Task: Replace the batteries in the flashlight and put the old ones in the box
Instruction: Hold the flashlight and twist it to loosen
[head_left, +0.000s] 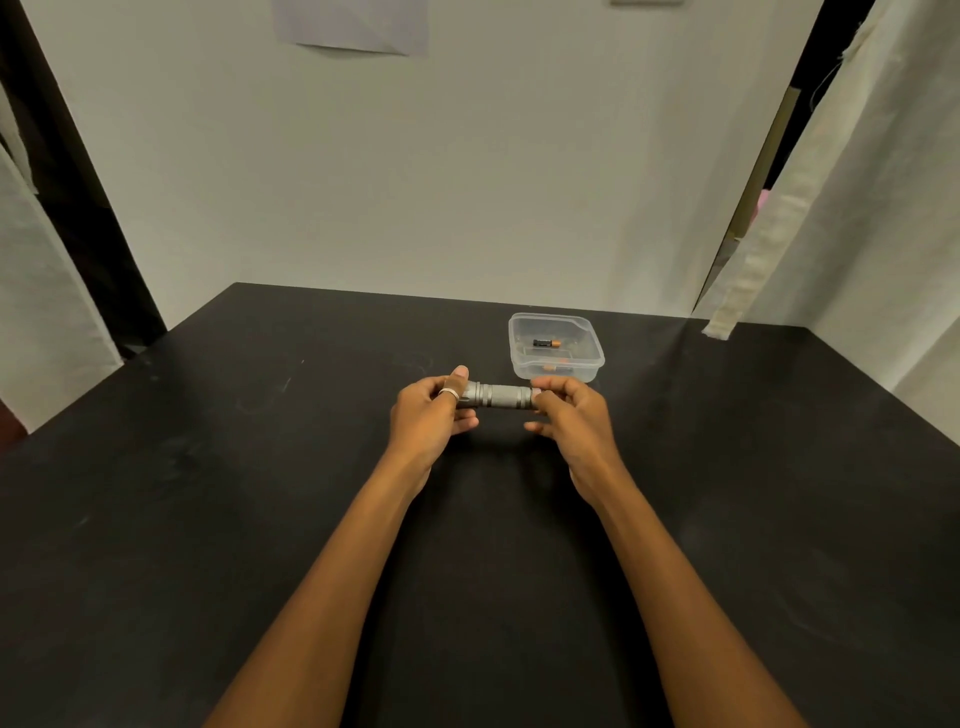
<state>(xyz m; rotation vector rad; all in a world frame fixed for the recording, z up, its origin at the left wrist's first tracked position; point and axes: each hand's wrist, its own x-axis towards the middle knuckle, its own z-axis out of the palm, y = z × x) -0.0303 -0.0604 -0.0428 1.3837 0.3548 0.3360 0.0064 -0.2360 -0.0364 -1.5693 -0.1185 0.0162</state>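
Observation:
A grey metal flashlight (497, 396) is held level above the black table, lying left to right. My left hand (431, 415) grips its head end, with a ring on the thumb. My right hand (569, 410) pinches the tail end with its fingertips. Just behind the right hand stands a clear plastic box (592, 358) without a lid. Inside it lies a black and copper battery (546, 343), and a second battery (557, 368) shows through the front wall.
The black table (260, 493) runs to a pale wall at the back. Cloth curtains (831, 208) hang at the right and left sides. The box stands near the table's far edge.

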